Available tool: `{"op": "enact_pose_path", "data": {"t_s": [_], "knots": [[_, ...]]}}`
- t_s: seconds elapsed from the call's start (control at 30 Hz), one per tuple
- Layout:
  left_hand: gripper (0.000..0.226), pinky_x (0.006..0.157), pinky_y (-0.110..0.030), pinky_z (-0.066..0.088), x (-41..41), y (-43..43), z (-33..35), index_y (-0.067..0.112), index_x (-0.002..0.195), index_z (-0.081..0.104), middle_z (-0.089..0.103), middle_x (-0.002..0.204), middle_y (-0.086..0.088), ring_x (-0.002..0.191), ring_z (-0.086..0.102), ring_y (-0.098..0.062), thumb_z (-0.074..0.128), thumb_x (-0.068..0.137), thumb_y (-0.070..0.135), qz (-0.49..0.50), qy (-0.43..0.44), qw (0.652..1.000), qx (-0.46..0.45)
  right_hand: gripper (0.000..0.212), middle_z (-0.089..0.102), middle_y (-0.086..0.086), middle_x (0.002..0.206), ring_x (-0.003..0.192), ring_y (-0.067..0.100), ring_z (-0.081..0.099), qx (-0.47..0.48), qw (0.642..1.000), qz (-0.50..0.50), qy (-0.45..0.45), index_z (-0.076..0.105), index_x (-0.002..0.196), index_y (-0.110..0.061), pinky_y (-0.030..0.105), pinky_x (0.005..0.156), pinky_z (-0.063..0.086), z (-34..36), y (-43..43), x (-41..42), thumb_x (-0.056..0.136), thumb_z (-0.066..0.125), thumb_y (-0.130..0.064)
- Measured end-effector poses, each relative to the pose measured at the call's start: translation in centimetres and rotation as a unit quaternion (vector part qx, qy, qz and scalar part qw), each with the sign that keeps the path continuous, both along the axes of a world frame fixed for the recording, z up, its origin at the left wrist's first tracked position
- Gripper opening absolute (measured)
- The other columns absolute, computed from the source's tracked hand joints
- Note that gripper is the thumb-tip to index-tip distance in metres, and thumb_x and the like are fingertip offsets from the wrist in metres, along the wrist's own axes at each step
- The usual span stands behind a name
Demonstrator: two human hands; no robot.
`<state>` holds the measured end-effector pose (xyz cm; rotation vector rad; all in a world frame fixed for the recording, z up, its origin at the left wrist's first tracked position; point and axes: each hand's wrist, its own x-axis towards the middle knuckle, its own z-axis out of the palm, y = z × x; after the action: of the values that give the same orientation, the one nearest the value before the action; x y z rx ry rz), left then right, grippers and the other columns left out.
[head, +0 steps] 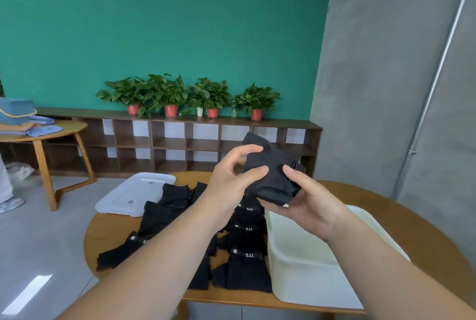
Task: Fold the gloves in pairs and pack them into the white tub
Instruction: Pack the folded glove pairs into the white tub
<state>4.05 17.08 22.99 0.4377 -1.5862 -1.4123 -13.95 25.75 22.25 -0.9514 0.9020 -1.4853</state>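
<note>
Taking the white tub (304, 263) as the landmark, the scene reads from far left toward it. Farthest to the tub's left, on the back edge of the round wooden table (422, 222), lies the tub's lid (134, 195), off and set aside. Between the lid and the tub sprawls the heap of black gloves (239, 265), several showing a white "5.11" tag, lying flat and overlapping; none of them looks folded (though the forearms hide part of the heap, so a tidy pair underneath cannot be ruled out).

Above the heap, just left of the tub's near-left corner, the left hand (229, 186) has its thumb and forefinger closed in a pinch on the left edge of a folded black bundle (270, 173), the other fingers curled loosely behind. The right hand (309, 201), above the tub's back-left rim, cradles the bundle from below, thumb pressed on its right edge and fingers tucked under it. The bundle is held in the air, over the table just beyond the tub's back-left corner, not yet inside.

The tub itself shows only bare white floor wherever it is visible (the right forearm covers a strip of it). My reading: the work is near its start. One pair seems folded or nearly so and is about to be packed; the whole heap to the tub's left remains to be paired, folded and packed.
</note>
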Motion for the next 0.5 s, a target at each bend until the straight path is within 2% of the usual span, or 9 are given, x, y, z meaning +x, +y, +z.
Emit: {"op": "enact_pose_path", "data": {"t_s": [0.13, 0.27, 0.37, 0.5], "knots": [[0.039, 0.097, -0.053, 0.060, -1.5, 0.3, -1.1, 0.047, 0.124, 0.070, 0.067, 0.129, -0.003, 0.110, 0.074, -0.026, 0.078, 0.096, 0.022, 0.008, -0.026, 1.000, -0.009, 0.037, 0.070, 0.013, 0.134, 0.128, 0.035, 0.064, 0.015, 0.994, -0.084, 0.069, 0.070, 0.132, -0.017, 0.055, 0.110, 0.051, 0.1, 0.8, -1.7, 0.097, 0.073, -0.024], [0.041, 0.101, -0.044, 0.059, -2.2, 0.4, -3.0, 0.057, 0.131, 0.064, 0.064, 0.134, 0.005, 0.124, 0.066, -0.018, 0.074, 0.098, 0.035, -0.009, -0.061, 0.998, -0.012, 0.027, 0.075, 0.014, 0.124, 0.119, 0.037, 0.069, 0.060, 0.983, -0.133, 0.109, 0.076, 0.123, -0.014, 0.056, 0.102, 0.056, 0.1, 1.3, -4.0, 0.096, 0.072, -0.019], [0.044, 0.096, -0.037, 0.061, -1.9, 0.4, -5.1, 0.054, 0.137, 0.061, 0.067, 0.128, 0.004, 0.114, 0.071, -0.014, 0.071, 0.101, 0.032, -0.011, -0.064, 0.998, 0.001, 0.025, 0.074, 0.017, 0.124, 0.118, 0.035, 0.070, 0.126, 0.974, -0.149, 0.112, 0.077, 0.119, -0.009, 0.053, 0.094, 0.060, -0.8, 1.7, -6.5, 0.096, 0.072, -0.015], [0.047, 0.104, -0.034, 0.055, -1.2, -0.1, -9.0, 0.059, 0.136, 0.059, 0.061, 0.131, 0.021, 0.118, 0.063, 0.002, 0.074, 0.098, 0.036, 0.027, -0.181, 0.980, -0.081, 0.026, 0.072, 0.022, 0.124, 0.101, 0.034, 0.072, 0.215, 0.953, -0.156, 0.148, 0.074, 0.118, -0.003, 0.050, 0.087, 0.062, -2.5, 2.6, -9.3, 0.094, 0.073, -0.012]]}}
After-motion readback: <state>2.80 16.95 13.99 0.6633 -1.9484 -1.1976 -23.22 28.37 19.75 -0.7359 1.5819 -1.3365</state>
